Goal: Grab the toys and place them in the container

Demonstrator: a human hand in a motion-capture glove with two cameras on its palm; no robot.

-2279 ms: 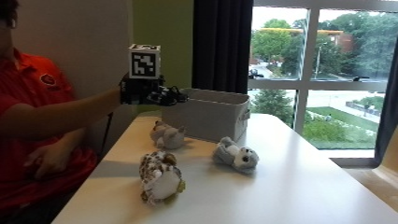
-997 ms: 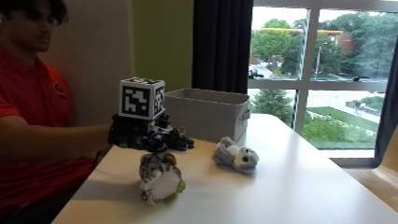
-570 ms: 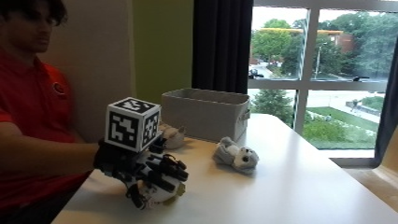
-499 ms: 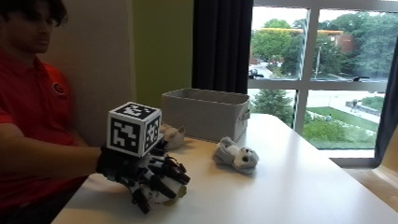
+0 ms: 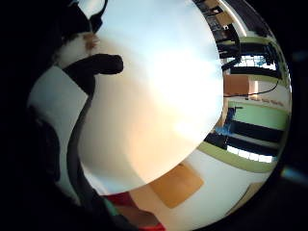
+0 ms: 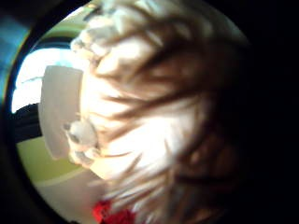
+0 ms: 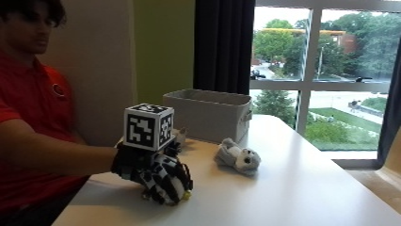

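My gloved right hand [image 7: 160, 179] curls over a brown-and-white plush toy [image 6: 159, 116] on the table [image 7: 300, 188], fingers closed round it. A grey toy [image 7: 236, 157] lies nearby, before the container [image 7: 210, 113].

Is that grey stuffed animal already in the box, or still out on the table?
Still out. The grey stuffed animal lies on the white table, in front of the grey box and apart from the gloved hand.
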